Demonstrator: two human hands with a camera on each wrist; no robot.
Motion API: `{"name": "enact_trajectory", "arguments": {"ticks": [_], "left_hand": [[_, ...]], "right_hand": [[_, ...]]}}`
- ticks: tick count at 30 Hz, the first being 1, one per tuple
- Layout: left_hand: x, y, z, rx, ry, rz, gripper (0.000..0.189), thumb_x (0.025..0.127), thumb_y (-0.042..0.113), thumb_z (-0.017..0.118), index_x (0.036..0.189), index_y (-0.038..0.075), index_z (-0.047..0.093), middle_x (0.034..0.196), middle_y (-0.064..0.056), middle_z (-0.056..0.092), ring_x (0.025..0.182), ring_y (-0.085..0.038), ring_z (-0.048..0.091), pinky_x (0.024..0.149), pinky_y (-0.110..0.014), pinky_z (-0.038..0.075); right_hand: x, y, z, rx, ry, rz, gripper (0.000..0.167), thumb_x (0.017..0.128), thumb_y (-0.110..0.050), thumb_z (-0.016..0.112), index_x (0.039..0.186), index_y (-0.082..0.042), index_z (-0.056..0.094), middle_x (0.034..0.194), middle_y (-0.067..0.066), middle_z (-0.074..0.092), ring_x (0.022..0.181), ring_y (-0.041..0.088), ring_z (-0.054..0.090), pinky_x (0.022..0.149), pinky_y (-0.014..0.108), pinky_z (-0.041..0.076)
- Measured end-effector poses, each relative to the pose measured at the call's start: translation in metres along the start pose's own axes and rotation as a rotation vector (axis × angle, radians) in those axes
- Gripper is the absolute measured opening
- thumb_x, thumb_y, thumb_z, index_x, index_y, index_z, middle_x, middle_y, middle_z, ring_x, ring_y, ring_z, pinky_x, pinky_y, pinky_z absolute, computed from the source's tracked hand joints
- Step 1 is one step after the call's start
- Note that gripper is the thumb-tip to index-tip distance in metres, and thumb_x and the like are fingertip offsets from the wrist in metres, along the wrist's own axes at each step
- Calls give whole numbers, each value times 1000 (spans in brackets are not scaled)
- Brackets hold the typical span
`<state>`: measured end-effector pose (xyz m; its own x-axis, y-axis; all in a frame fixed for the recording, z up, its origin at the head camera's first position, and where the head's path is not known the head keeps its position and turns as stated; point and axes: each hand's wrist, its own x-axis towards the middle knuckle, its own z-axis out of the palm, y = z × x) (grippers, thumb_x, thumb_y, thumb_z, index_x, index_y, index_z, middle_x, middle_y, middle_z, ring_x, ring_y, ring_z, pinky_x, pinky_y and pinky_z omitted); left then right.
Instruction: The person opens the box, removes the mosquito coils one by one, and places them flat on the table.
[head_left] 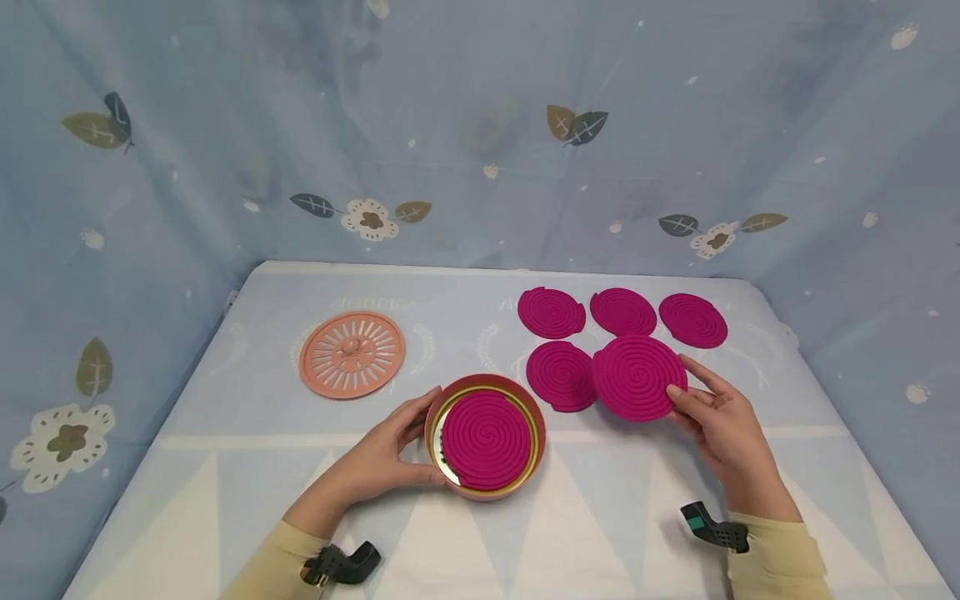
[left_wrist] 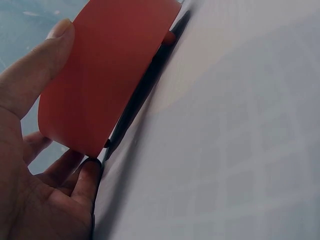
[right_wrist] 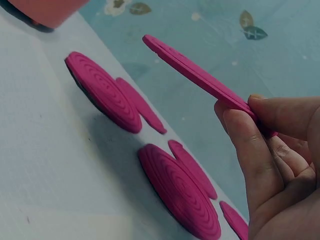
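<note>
My left hand (head_left: 390, 454) grips the near-left side of a round coral mosquito coil holder (head_left: 537, 400), thumb on one side and fingers on the other. Its outer wall (left_wrist: 100, 75) fills much of the left wrist view. Inside it lies a magenta mosquito coil (head_left: 487, 437), with a strip of shiny base showing beside it. My right hand (head_left: 720, 421) pinches another mosquito coil (head_left: 637, 377) by its edge, raised above the table. The held coil (right_wrist: 200, 75) appears nearly edge-on in the right wrist view. Under it on the table lies one more coil (right_wrist: 180, 192).
A slotted coral lid (head_left: 352, 354) with a knob lies at the back left. Three coils stand in a row along the back right, among them the middle coil (head_left: 622, 312). Another coil (head_left: 561, 377) lies just right of the holder. Patterned cloth (head_left: 480, 125) hangs behind the table.
</note>
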<state>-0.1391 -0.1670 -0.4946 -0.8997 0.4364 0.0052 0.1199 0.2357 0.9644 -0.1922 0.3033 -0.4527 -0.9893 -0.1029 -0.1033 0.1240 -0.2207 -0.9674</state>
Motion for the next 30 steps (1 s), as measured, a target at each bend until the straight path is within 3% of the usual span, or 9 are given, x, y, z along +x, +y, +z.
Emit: {"name": "enact_trajectory", "arguments": {"ticks": [6,13,20,30], "left_hand": [[3,2,-2,25,-7,-15,113,69,29,92,159,19,24,156,8,30,138,-12,40,114,-25,35],[3,1,-2,29,7,-3,113,69,30,93,158,20,25,156,6,31,138,-15,40,115,-26,34],[2,0,-2,32,7,-4,113,68,33,93,158,21,26,155,7,32,138,-13,40,115,-26,34],[1,1,-1,22,-3,-13,112,69,29,92,159,22,25,156,6,30,139,-15,38,115,-26,33]], "right_hand": [[-3,1,-14,68,83,-45,63,95,5,61,152,-10,39,83,5,69,71,13,69,70,24,62],[-4,4,-28,95,182,-11,68,93,0,66,153,-11,36,91,6,73,74,14,71,71,25,61],[-7,7,-44,186,214,-14,75,93,2,66,156,-11,29,94,8,74,78,16,72,73,28,61],[-12,6,-67,238,340,-22,73,91,0,69,154,-15,36,99,6,73,76,14,70,69,25,62]]}}
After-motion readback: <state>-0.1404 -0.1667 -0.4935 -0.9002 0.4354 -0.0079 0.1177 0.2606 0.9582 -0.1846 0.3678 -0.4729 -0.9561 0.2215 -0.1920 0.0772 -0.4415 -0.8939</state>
